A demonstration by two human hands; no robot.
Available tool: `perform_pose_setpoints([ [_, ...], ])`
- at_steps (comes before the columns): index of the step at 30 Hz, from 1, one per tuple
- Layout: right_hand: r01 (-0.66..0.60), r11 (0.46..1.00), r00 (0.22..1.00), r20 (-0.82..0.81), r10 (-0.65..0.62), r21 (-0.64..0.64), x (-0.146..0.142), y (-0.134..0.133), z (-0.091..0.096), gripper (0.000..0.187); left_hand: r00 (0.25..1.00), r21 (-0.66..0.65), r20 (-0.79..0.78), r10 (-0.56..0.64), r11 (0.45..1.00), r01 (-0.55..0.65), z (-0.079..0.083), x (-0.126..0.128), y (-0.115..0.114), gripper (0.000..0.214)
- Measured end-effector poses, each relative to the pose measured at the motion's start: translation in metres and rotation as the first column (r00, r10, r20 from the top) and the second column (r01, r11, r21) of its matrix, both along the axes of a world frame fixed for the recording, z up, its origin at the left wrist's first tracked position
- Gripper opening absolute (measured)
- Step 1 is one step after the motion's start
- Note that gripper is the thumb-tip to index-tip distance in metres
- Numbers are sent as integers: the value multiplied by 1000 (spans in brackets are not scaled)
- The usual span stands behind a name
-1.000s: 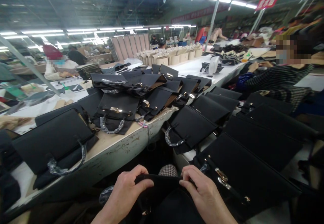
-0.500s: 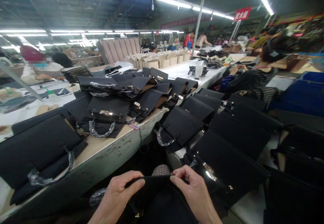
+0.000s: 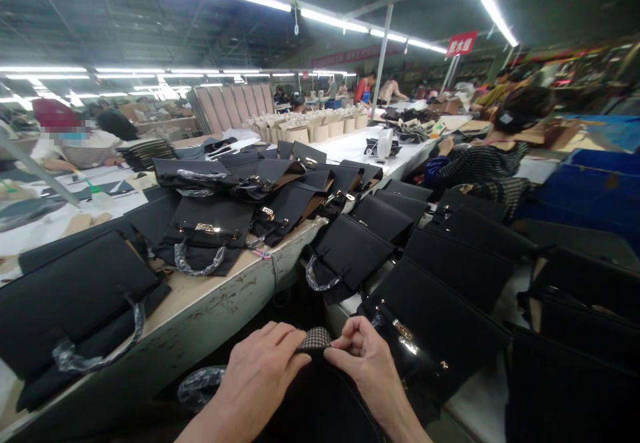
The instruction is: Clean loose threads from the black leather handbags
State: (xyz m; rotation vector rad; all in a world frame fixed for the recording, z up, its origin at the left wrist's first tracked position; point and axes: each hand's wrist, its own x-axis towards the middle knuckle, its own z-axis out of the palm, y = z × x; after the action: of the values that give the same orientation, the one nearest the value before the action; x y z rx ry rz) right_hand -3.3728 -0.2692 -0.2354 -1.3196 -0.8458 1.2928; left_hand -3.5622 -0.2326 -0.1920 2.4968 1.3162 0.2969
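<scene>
A black handbag (image 3: pixel 320 403) is in front of me at the bottom of the view, its lower part running out of frame. My left hand (image 3: pixel 267 369) pinches the bag's upper edge between thumb and fingers. Close beside it, my right hand (image 3: pixel 367 356) grips the same edge with thumb and forefinger. Only a short stretch of edge shows between the two hands. To the left of my left wrist, a plastic-wrapped handle (image 3: pixel 200 386) sticks out. Behind the edge a patch of checked cloth (image 3: pixel 317 337) is visible.
Black handbags with gold clasps lie along the left table (image 3: pixel 235 303), one bag (image 3: pixel 205 223) with its wrapped handle hanging forward. More bags (image 3: pixel 440 289) overlap on the right-hand surface. A co-worker in a striped top (image 3: pixel 480 163) sits beyond, near blue bins (image 3: pixel 590 189).
My left hand has slid right along the bag's edge, closer to my right hand, and its back now faces up more. My right hand has shifted slightly left. The view has turned a little.
</scene>
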Motion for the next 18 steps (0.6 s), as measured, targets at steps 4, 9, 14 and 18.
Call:
perform_pose_setpoints([
  [4,-14,1000,998,69,13,10,3,-5,0,30,988,-154,54,-146,976,153,-3,26,7,19],
  [9,-82,996,972,217,86,-30,19,-21,-2,13,984,-230,141,-112,963,143,-4,31,15,15],
  [14,-67,997,951,301,74,-34,20,-30,0,11,978,-282,187,-91,949,142,-1,29,18,13],
  [18,-75,996,948,308,85,-46,17,-28,2,11,979,-366,181,-92,918,154,4,29,24,12],
])
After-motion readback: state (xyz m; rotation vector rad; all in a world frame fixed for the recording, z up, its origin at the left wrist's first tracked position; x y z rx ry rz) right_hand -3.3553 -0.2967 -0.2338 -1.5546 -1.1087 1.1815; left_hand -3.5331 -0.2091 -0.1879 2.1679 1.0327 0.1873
